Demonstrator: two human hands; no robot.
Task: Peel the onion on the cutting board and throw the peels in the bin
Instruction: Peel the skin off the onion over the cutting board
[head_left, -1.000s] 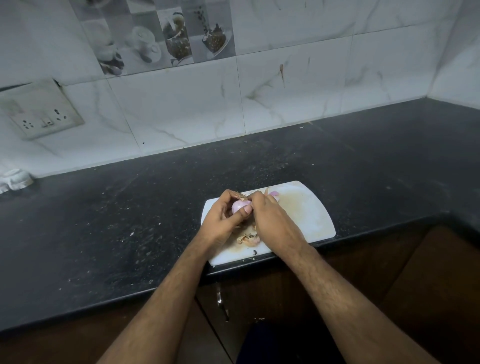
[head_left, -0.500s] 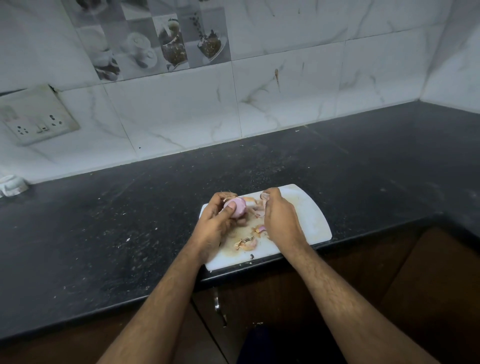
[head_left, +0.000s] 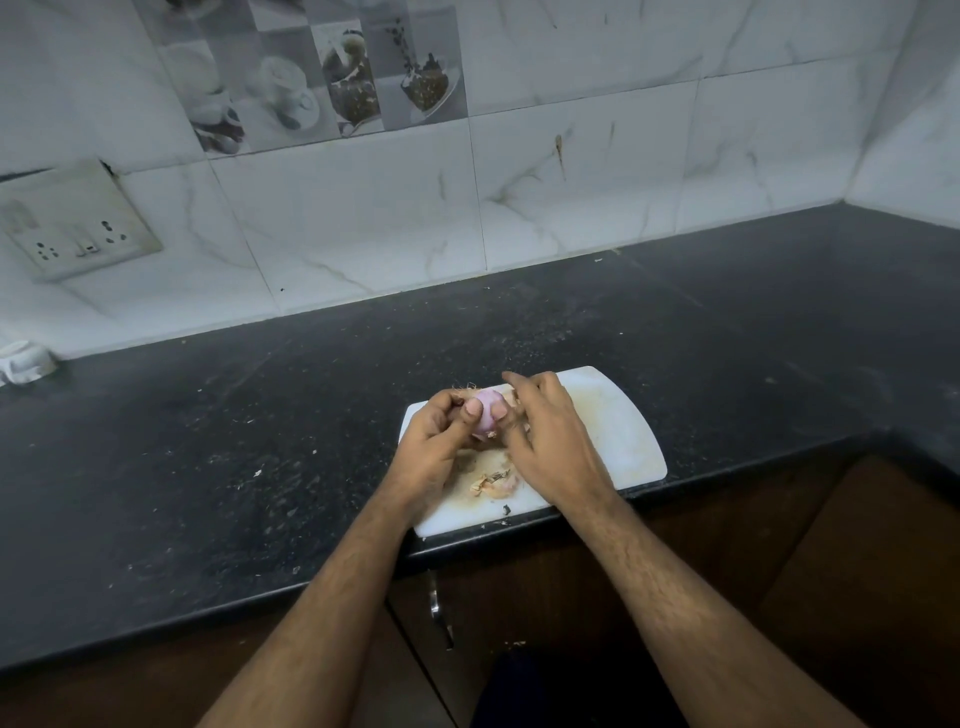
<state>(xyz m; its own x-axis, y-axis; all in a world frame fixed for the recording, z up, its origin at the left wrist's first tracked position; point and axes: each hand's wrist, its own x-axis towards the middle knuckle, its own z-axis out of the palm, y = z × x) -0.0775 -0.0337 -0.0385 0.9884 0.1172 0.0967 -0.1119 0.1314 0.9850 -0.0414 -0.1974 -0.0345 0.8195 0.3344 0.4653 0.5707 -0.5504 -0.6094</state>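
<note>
My left hand (head_left: 436, 447) grips the pink onion (head_left: 485, 410) over the white cutting board (head_left: 618, 436) at the bench's (head_left: 260, 441) front edge. My right hand (head_left: 550, 441) clasps it too, thumb pressing. Loose peels (head_left: 493, 480) lie on the board.

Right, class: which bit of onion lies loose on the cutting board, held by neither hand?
The brownish peel scrap near the cutting board front edge; the pink onion is held between left hand and right hand.
</note>
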